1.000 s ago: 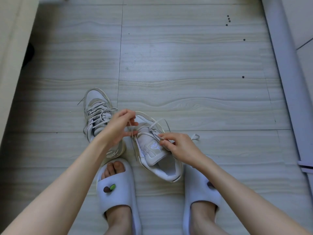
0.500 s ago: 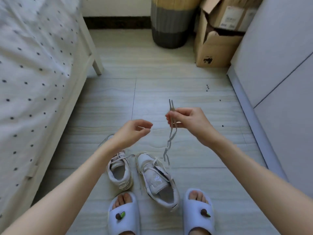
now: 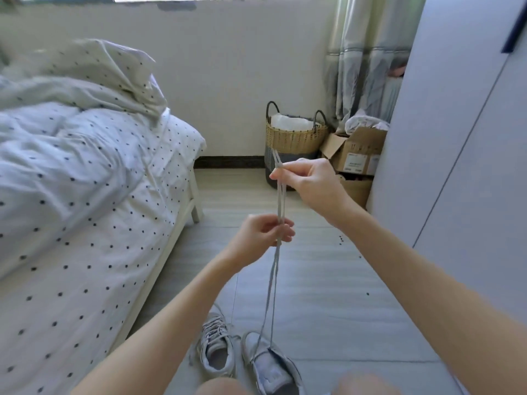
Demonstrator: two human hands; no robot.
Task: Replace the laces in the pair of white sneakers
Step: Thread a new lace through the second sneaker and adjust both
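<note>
Two white sneakers stand on the floor near my knees: the left sneaker (image 3: 214, 350) is laced, the right sneaker (image 3: 271, 363) has a grey lace (image 3: 272, 283) running up out of it in two strands. High up, my right hand (image 3: 309, 183) pinches both lace ends, whose tips stick out above the fingers. Lower down, my left hand (image 3: 263, 235) pinches the two strands together. The lace hangs taut between my hands and the right sneaker.
A bed (image 3: 85, 195) with dotted white bedding fills the left side. A woven basket (image 3: 295, 141) and cardboard boxes (image 3: 355, 153) stand against the far wall. A pale wardrobe (image 3: 456, 166) lines the right. Tiled floor (image 3: 328, 295) lies between them.
My right hand has lifted the lace ends much higher, drawing the lace out long. My left hand, empty half a second ago, now pinches the strands. The view has tilted up.
</note>
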